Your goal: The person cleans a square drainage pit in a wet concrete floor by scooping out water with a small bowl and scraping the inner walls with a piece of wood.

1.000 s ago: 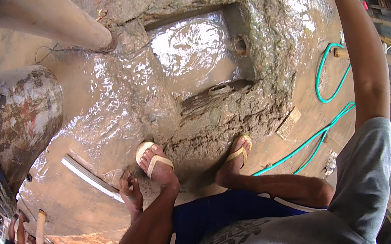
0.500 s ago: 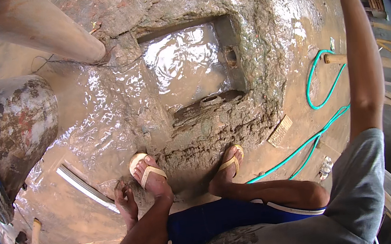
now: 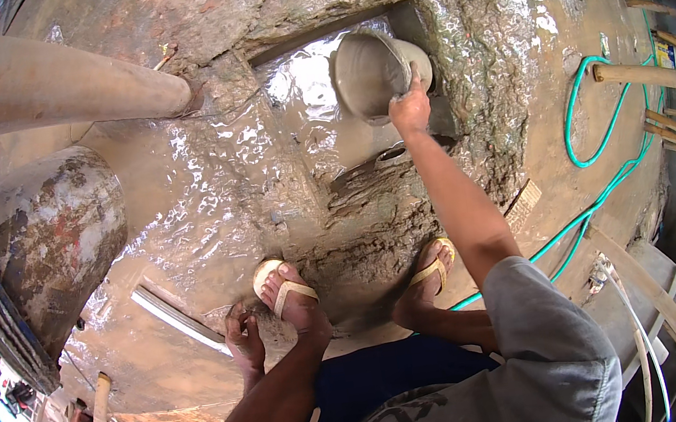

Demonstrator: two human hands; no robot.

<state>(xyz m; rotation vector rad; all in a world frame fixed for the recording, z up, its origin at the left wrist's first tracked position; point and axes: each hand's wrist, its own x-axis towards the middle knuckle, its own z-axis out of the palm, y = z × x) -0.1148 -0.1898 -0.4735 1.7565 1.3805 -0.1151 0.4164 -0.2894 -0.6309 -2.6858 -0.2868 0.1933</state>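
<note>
The right hand (image 3: 411, 104) has swung in, bringing its gripped bucket (image 3: 365, 74) to the water (image 3: 345, 144); whether the left hand (image 3: 243, 331) is closed is unclear.

The camera rides on the person's head over there, the left of a side-by-side pair, high on the near side of the muddy rectangular pit (image 3: 412, 23) and facing steeply down — the pit's far edge lies toward the top of the view. Nearest the lens is the grey shirt (image 3: 553, 345); the right hand (image 3: 411, 107), over the pit, is farther off. The fisheye reaches wide, I notice — taking in the thick column (image 3: 86, 82) left of the pit and the green hose (image 3: 569, 128) to its right.
</note>
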